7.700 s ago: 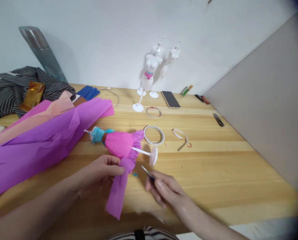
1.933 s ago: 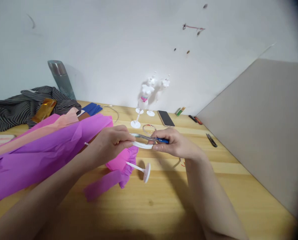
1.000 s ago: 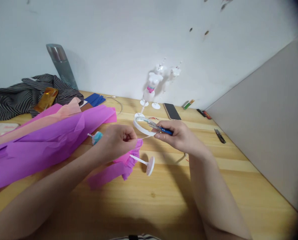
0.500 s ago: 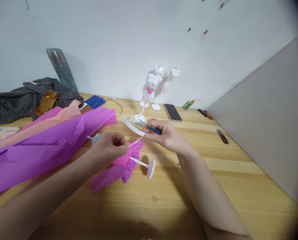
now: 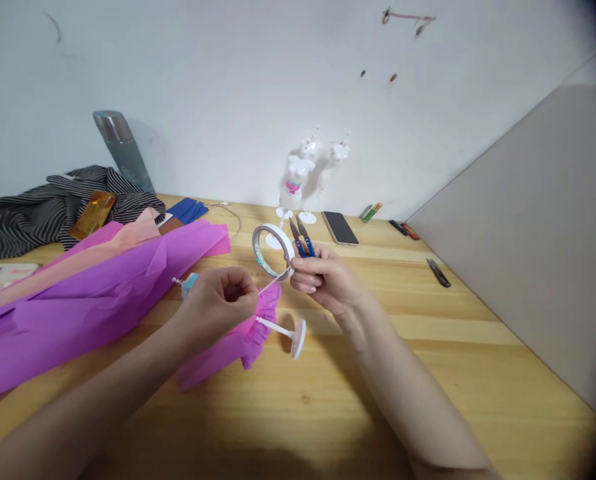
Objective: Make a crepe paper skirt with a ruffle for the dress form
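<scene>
Tape roll (image 5: 289, 245): we are holding it up on its edge above the desk (image 5: 428, 393), between the two hands.
Tape strip (image 5: 272, 285): it is running straight from the roll down to the left hand.
Left hand (image 5: 223, 297): its forearm is slanting in from the near left; the fingers are curling inward, thumb and finger pinching tightly on the strip.
Right hand (image 5: 324, 275): its forearm is rising from the near right; the fingers are bending closed, gripping roll and snips together.
Snips (image 5: 303, 239): their parted blades are pointing up toward the desk's far edge.
Dressed form (image 5: 255, 343): it is lying below the hands, partly hidden by the left, its round foot facing the right edge.
Purple paper (image 5: 103, 293): it is spreading over the desk's left side.
White mannequin (image 5: 291, 195): it is standing behind the roll, near the far edge.
</scene>
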A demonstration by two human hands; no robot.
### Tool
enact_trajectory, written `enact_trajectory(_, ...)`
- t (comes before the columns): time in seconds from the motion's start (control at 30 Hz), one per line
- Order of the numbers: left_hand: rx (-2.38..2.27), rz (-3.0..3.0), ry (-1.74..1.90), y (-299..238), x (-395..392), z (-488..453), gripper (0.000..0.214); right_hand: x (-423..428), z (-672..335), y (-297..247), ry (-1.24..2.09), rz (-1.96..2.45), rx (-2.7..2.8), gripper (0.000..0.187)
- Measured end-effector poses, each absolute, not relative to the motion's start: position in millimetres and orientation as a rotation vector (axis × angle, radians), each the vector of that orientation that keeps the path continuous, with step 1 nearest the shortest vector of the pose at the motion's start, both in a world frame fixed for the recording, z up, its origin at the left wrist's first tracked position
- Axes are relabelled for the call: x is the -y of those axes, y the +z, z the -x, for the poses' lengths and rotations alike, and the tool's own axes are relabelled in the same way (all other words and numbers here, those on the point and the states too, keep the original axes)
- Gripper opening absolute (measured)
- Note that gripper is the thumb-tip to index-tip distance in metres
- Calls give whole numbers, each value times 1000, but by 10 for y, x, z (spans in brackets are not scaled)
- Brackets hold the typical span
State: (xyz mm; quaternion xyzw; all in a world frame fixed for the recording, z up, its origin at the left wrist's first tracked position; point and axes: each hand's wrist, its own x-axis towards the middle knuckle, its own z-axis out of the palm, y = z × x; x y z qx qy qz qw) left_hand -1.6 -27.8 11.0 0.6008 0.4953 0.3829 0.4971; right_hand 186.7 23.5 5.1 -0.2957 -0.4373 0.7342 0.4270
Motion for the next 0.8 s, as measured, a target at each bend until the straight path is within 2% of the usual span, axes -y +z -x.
enact_trajectory(0.17, -1213, -1492, 926, 59, 257, 25, 10, -307, -1930, 32, 1806, 732, 948, 34)
enact_trajectory(0.37, -1222, -1460, 847, 39, 238, 22, 11, -292, -1968, 37, 1661, 789, 1058, 33)
enact_trajectory(0.8, -1215, -1463, 739, -68, 202, 62, 13, -263, -1930, 0, 1391, 917, 1298, 14)
